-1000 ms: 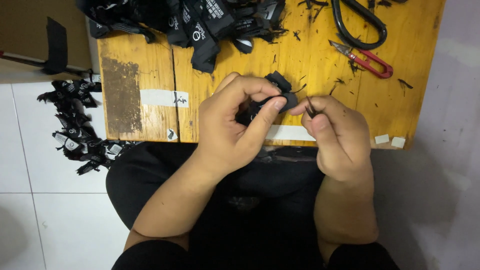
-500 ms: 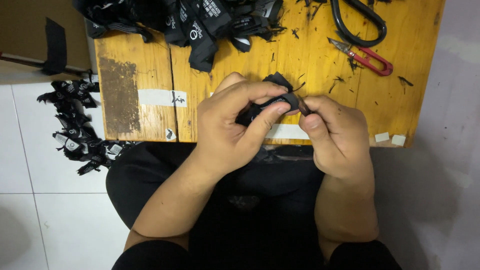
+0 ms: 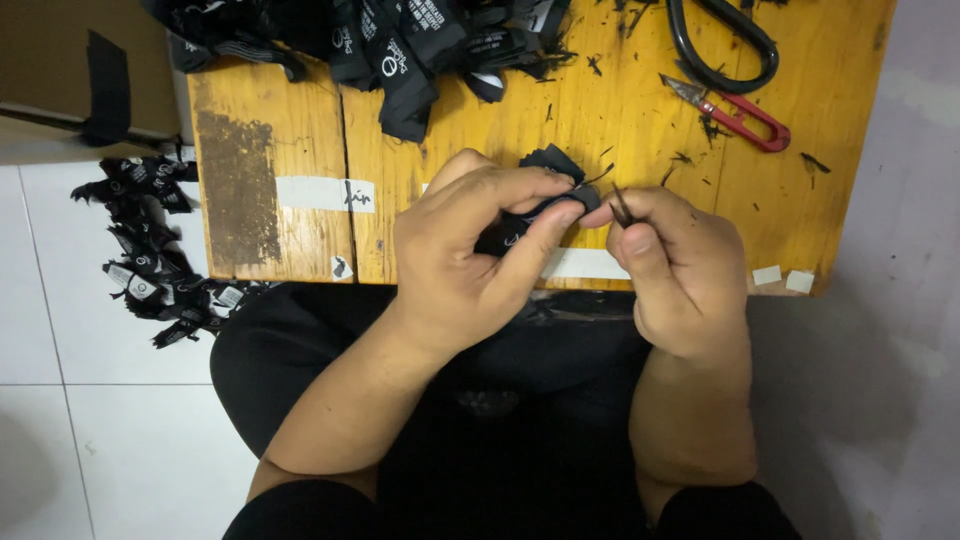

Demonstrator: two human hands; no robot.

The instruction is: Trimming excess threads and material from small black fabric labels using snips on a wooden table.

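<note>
Black woven label [image 3: 540,205] sits pinched between the left hand [image 3: 480,250] thumb and fingers, touching the right hand [image 3: 675,265], whose fingertips are closed on a thin dark thread [image 3: 620,205] at its edge. Beyond the right hand, red thread snips [image 3: 735,115] lie on the wooden table [image 3: 620,110]; more black labels [image 3: 400,45] are heaped beyond the left hand.

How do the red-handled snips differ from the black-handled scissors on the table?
The red-handled snips are the smaller tool, with thin red handles and a short pointed tip; the black-handled scissors are larger, with thick black loops. The snips lie wholly in view, while the scissors run off the top edge, blades unseen. Both rest untouched on the wooden table, apart from the left hand and right hand.
</note>
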